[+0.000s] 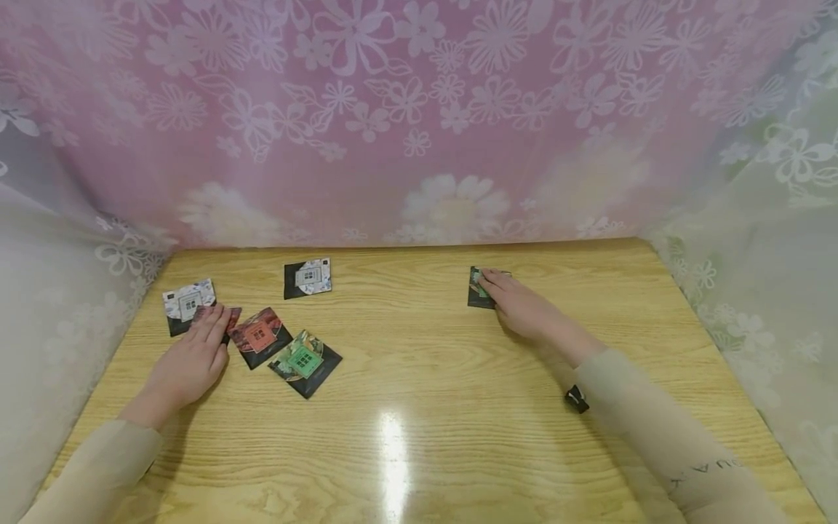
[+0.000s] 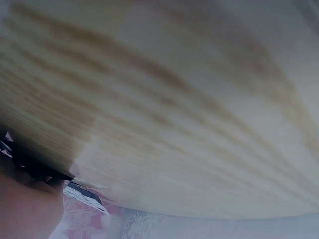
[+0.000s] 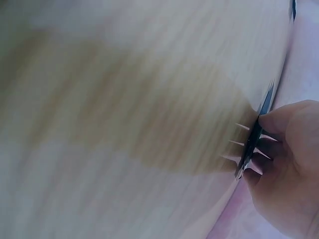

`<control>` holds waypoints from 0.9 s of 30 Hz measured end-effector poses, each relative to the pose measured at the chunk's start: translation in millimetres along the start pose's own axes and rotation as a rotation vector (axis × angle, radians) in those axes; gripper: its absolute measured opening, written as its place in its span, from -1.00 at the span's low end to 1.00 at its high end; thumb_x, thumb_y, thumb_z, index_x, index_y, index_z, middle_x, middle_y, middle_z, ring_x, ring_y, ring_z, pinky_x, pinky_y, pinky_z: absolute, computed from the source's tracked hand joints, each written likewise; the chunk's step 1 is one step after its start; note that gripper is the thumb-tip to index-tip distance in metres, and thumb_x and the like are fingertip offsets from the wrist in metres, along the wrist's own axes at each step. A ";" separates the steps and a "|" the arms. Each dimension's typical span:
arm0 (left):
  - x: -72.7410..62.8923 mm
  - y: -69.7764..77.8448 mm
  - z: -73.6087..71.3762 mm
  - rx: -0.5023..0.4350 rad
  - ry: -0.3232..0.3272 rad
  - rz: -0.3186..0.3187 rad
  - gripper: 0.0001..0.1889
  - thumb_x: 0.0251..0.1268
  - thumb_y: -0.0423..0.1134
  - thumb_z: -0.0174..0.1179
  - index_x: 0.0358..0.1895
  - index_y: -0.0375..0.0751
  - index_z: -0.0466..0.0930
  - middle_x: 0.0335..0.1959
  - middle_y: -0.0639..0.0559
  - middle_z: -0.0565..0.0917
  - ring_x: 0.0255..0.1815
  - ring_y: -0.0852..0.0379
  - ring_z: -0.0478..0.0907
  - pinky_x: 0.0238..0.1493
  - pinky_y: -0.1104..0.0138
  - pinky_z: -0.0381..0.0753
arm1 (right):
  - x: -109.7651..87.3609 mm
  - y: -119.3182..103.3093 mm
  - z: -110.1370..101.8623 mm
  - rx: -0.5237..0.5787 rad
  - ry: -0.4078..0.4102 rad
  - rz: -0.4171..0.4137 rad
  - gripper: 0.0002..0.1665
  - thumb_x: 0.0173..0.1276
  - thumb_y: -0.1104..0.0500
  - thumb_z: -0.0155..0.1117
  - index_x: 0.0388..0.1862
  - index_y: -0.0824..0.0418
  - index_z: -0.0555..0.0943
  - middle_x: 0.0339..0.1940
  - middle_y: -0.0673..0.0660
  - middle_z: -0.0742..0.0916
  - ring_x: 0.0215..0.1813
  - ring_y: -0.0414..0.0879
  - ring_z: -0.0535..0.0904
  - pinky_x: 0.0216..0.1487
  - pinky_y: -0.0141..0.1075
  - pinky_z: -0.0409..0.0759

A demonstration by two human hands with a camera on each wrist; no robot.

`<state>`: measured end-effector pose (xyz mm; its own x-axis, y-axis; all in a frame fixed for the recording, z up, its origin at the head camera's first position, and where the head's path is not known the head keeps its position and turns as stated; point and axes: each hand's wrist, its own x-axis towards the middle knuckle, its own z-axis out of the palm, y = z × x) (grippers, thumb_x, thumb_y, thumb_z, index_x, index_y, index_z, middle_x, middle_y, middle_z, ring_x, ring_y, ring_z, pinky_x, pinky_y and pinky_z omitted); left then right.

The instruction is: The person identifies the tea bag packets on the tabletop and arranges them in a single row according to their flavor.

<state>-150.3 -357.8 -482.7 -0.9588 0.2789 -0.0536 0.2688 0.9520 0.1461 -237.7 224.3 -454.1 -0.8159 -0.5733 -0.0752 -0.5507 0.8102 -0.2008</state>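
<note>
My left hand (image 1: 190,362) lies over a dark red sachet (image 1: 233,316), its fingers extended across the top and covering most of it. That sachet overlaps a white-and-black sachet (image 1: 190,300). Just right of this hand are another red-labelled sachet (image 1: 258,337) and a green-labelled sachet (image 1: 306,362), flat on the table. Over on the right, my right hand (image 1: 524,309) holds a second green-labelled sachet (image 1: 480,290) at the tabletop. In the right wrist view that sachet (image 3: 255,134) appears edge-on at the fingertips.
Another white-and-black sachet (image 1: 308,278) lies near the back edge of the wooden table (image 1: 406,335). A pink floral curtain (image 1: 419,145) hangs behind, with pale floral cloth (image 1: 779,291) along the sides. A small black object (image 1: 577,399) shows beside the right wrist.
</note>
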 end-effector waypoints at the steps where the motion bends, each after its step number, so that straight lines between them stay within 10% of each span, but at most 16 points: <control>1: -0.1 0.6 -0.8 0.000 -0.002 -0.003 -0.33 0.76 -0.17 -0.22 0.70 -0.50 -0.08 0.70 -0.53 0.03 0.69 -0.51 0.05 0.63 -0.30 0.22 | -3.9 4.3 -1.3 0.000 0.002 0.005 -0.32 0.64 0.39 -0.02 0.68 0.46 0.18 0.71 0.45 0.25 0.73 0.37 0.13 0.74 0.24 0.17; 27: 0.4 0.3 -0.8 0.012 -0.011 -0.016 -0.32 0.76 -0.15 -0.23 0.69 -0.52 -0.08 0.70 -0.53 0.02 0.70 -0.50 0.04 0.64 -0.30 0.20 | -76.9 86.5 -16.4 0.067 0.000 0.094 -0.27 0.52 0.49 0.06 0.64 0.50 0.22 0.66 0.58 0.23 0.65 0.56 0.13 0.62 0.43 0.21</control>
<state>-150.7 -357.5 -481.9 -0.9619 0.2653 -0.0666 0.2549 0.9577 0.1336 -225.4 340.4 -449.7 -0.8635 -0.4950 -0.0966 -0.4586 0.8504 -0.2579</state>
